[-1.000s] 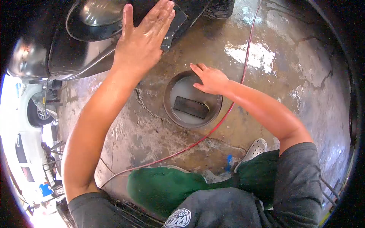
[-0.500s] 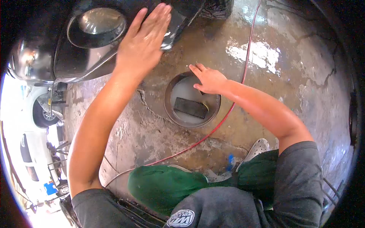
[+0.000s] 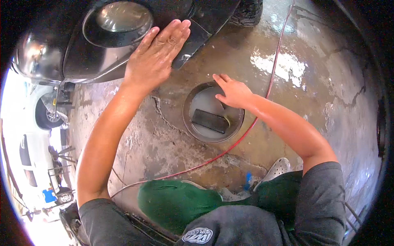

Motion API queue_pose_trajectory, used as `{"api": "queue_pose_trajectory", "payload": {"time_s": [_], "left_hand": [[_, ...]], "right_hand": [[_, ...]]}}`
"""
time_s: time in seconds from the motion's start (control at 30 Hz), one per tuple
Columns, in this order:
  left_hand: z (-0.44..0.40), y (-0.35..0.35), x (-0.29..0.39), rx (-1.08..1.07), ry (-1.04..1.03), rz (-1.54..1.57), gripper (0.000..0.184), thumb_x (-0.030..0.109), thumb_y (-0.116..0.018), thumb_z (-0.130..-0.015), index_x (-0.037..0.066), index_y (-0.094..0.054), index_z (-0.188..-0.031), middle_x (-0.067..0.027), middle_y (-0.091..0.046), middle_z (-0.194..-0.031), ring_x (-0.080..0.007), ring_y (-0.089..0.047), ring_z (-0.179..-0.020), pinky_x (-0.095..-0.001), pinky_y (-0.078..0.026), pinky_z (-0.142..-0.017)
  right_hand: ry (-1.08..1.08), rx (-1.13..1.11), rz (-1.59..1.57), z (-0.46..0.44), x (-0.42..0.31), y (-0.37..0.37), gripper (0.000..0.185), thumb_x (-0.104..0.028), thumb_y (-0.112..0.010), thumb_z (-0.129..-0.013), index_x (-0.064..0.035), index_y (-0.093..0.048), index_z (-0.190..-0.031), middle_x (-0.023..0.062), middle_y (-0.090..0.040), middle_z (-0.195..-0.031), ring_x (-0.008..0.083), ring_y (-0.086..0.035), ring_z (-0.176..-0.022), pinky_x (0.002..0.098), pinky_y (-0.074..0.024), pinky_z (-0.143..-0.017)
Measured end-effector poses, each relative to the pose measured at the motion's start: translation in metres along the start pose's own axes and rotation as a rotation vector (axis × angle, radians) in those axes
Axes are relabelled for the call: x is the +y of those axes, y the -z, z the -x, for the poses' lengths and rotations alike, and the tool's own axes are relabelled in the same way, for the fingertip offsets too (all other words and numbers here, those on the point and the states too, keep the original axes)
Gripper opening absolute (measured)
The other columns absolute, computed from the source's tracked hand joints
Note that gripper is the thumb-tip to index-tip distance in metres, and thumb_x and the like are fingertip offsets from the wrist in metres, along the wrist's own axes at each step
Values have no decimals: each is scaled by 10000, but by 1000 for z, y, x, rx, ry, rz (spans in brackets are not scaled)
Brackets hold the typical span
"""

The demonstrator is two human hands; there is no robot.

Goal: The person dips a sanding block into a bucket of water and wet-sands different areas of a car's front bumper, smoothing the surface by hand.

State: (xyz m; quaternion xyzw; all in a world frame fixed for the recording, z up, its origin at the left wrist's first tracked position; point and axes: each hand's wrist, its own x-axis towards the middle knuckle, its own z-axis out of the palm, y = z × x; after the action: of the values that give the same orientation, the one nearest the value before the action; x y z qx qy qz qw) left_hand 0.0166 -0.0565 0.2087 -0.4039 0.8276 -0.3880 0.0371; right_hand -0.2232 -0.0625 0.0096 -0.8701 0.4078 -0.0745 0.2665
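Note:
My left hand (image 3: 154,57) lies with stretched fingers against the dark car bumper (image 3: 100,61), right of a round lamp (image 3: 124,17). Its skin looks wet, and whether anything is under the palm is hidden. Over the upper right rim of a round basin (image 3: 188,128) is my right hand (image 3: 233,91), fingers apart and nothing seen in it. Cloudy water fills the basin, and a dark rectangular block (image 3: 210,120) lies in it, below my right hand.
A red hose (image 3: 271,78) curves across the wet concrete floor (image 3: 324,123), passing right of and below the basin. A dark tyre (image 3: 247,14) is at the top. Far left stands a white car (image 3: 35,143).
My left hand has slid down along the bumper. In the view, the basin, hose and bumper sit slightly further right. My right hand stays at the basin rim.

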Motion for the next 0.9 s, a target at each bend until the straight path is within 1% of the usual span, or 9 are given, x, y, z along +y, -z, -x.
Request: {"api": "queue_pose_trajectory", "payload": {"time_s": [0.17, 0.27, 0.4, 0.57, 0.63, 0.73, 0.8, 0.87, 0.9], "left_hand": [[34, -9, -23, -31, -45, -69, 769, 107, -552, -819, 207, -388, -1564, 71, -261, -1666, -158, -216, -1539, -514, -13, -1254], [59, -15, -37, -54, -30, -52, 726, 130, -516, -863, 218, -370, -1569, 109, -252, -1664, -114, -221, -1531, -447, -135, -1254], [114, -32, -61, -121, -16, -86, 723, 79, -521, -863, 192, -381, -1563, 55, -266, -1663, -188, -213, -1541, -532, -105, -1250], [180, -44, -66, -356, 209, 52, 752, 24, -496, -858, 96, -303, -1582, -64, -203, -1681, -297, -157, -1554, -528, -92, -1254], [196, -50, -34, -303, 291, 178, 739, -6, -474, -854, 37, -294, -1570, -157, -186, -1674, -369, -136, -1549, -519, -92, -1254], [151, -22, 57, -311, 267, 677, 779, -38, -562, -771, 34, -373, -1524, -206, -337, -1600, -386, -260, -1511, -538, -188, -1232], [124, -25, 122, -253, 179, 785, 637, 45, -554, -801, -12, -473, -1429, -225, -438, -1526, -378, -344, -1472, -520, -243, -1217], [103, -53, 189, -397, 160, 699, 596, 108, -554, -839, -19, -486, -1416, -222, -515, -1464, -389, -422, -1421, -494, -322, -1182], [81, -49, 206, -667, 210, 791, 567, 126, -562, -849, -9, -513, -1396, -217, -539, -1442, -385, -475, -1376, -481, -370, -1147]], "right_hand": [[-31, -40, 12, -1, -6, 5, 730, -357, -610, -948, -96, -290, -1551, 249, -419, -1505, 414, -582, -1226, 482, -517, -1003], [-19, -21, 33, -2, -8, 7, 723, -359, -607, -951, -100, -294, -1549, 242, -432, -1495, 411, -584, -1223, 478, -518, -1002], [-30, -8, 55, -1, -9, 7, 706, -352, -611, -948, -103, -313, -1537, 233, -446, -1485, 408, -578, -1230, 476, -517, -1003], [-16, 30, 74, 2, -10, 4, 702, -337, -625, -937, -87, -331, -1523, 230, -450, -1483, 410, -567, -1243, 475, -510, -1013], [-4, 36, 78, 2, -10, 4, 703, -330, -629, -935, -76, -333, -1520, 225, -451, -1485, 410, -558, -1253, 473, -509, -1015], [42, 104, 132, -1, -6, -3, 708, -319, -641, -922, -56, -348, -1510, 215, -449, -1488, 399, -524, -1293, 465, -480, -1054], [115, 171, 187, -1, -3, -6, 696, -285, -633, -914, -47, -354, -1506, 211, -442, -1496, 394, -487, -1329, 469, -448, -1086], [170, 219, 229, -2, -6, -3, 678, -245, -621, -905, -36, -367, -1498, 207, -429, -1507, 393, -458, -1355, 475, -417, -1115], [183, 229, 244, 1, -8, -3, 667, -224, -613, -898, -31, -376, -1491, 206, -420, -1513, 394, -446, -1363, 480, -401, -1127]]}}
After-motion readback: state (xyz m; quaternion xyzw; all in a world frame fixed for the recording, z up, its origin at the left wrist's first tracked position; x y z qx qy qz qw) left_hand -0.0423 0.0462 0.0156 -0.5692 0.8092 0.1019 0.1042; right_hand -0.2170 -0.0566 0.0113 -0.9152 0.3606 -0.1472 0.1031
